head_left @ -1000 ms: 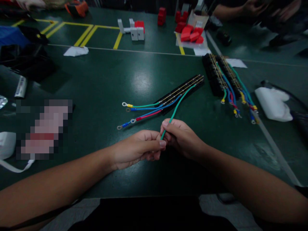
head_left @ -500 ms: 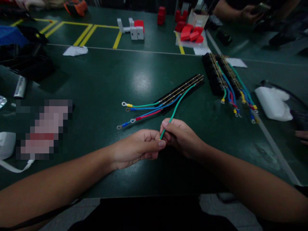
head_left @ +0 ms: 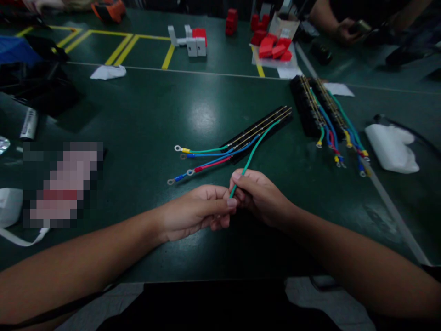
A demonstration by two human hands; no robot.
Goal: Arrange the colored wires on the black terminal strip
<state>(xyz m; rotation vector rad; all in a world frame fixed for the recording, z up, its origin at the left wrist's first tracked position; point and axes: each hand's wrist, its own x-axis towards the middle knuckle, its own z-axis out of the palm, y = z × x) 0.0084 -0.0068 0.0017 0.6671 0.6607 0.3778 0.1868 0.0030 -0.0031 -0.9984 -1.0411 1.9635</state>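
Observation:
A green wire [head_left: 253, 150] runs from the black terminal strip [head_left: 258, 131] down to my hands. My left hand [head_left: 203, 210] pinches its lower end between thumb and fingers, and that tip is hidden. Just to the right, my right hand [head_left: 260, 195] is closed on the same wire a little higher up, the two hands touching or nearly so. From the strip's left end, several other wires spread leftward, among them a red wire [head_left: 213, 164], ending in ring lugs [head_left: 178, 148].
Two more wired black strips [head_left: 306, 108] lie at the right, beside a white bundle [head_left: 391, 149]. A blurred pinkish object [head_left: 67, 184] and a white charger [head_left: 10, 207] are at left. Red parts [head_left: 274, 47] lie at the back, near another person's hand [head_left: 347, 32].
My left fingers have shifted slightly around the wire end, and the yellow bit seen there before is now covered. The other person's hand has moved a little left and down.

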